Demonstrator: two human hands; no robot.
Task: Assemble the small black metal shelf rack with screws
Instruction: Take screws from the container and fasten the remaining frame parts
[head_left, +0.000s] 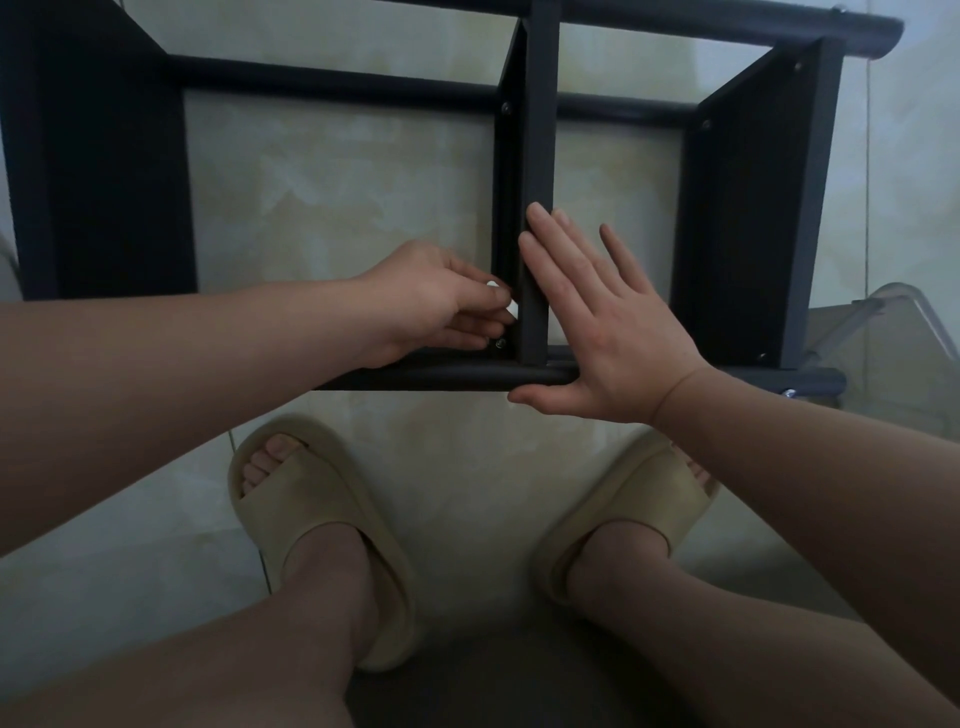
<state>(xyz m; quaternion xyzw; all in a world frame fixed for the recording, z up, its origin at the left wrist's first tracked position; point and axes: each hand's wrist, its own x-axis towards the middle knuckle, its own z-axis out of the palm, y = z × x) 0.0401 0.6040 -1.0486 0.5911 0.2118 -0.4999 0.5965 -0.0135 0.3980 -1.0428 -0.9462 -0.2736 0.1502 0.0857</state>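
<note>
Black shelf rack (753, 208) lies on the tiled floor (337, 182), filling the upper half of the frame. Left hand (436, 301), centre of frame: fingers curled, pinching a small white piece (511, 310) against the left face of the middle panel (540, 130), just above a screw (500, 343) near the front tube (441, 376) (what the piece is, cannot tell). Right hand (608, 332): flat, fingers straight and spread, pressed against the panel's right side, thumb under the tube. Beige slippers (311, 519) in the lower frame.
</note>
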